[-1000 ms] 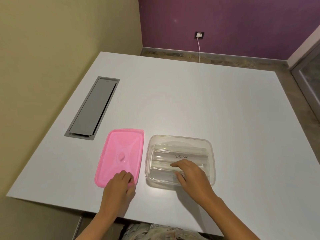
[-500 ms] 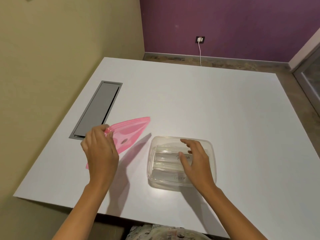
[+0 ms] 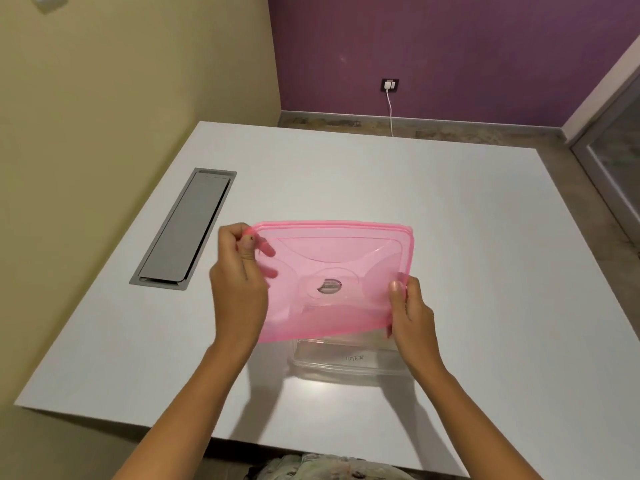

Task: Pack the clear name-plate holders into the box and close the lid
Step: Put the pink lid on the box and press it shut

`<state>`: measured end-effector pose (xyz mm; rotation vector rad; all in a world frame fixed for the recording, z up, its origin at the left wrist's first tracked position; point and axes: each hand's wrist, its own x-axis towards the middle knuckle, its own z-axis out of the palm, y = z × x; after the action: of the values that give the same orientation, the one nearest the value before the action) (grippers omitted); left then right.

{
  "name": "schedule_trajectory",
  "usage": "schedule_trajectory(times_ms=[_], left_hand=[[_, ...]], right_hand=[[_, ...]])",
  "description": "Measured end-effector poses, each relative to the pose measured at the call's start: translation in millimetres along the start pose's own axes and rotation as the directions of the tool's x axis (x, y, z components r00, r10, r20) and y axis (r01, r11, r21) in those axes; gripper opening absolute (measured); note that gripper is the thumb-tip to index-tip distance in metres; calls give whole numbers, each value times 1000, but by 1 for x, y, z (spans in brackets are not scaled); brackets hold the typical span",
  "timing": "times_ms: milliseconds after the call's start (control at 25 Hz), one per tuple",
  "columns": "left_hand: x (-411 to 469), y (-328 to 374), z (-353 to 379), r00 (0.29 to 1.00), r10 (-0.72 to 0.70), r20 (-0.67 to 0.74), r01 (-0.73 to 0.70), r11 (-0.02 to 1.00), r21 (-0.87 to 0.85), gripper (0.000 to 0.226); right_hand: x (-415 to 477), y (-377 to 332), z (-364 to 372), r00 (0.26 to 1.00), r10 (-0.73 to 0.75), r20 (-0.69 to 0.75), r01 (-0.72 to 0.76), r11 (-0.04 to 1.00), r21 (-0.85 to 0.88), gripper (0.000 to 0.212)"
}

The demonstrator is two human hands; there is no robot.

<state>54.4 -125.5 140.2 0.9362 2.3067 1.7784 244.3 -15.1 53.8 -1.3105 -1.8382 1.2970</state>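
Observation:
A translucent pink lid point(image 3: 332, 271) hangs tilted in the air over the clear plastic box point(image 3: 346, 370), hiding most of it. My left hand point(image 3: 239, 285) grips the lid's left edge and my right hand point(image 3: 410, 313) pinches its right edge. Below the lid's near edge I see the box's front wall and a clear name-plate holder point(image 3: 349, 356) with a handwritten label inside. The other holders are covered by the lid.
The white table point(image 3: 450, 237) holds a grey metal cable hatch point(image 3: 187, 226) at the left. Its near edge runs just below my forearms. A wall socket with a white cable point(image 3: 390, 95) is on the purple wall beyond.
My left hand lifted the pink lid off the table and carried it right, over the box. My right hand left the holders in the box and took the lid's right edge.

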Motion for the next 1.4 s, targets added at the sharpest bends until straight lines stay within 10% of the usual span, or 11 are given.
schedule_trajectory(times_ms=[480, 1400], left_hand=[[-33, -58, 71, 943, -102, 317, -12, 941, 338, 17], [-20, -100, 78, 956, -200, 216, 25, 787, 617, 22]], right_hand=[[-27, 65, -26, 923, 206, -324, -326, 866, -379, 35], [21, 65, 1, 928, 131, -349, -290, 843, -453, 31]])
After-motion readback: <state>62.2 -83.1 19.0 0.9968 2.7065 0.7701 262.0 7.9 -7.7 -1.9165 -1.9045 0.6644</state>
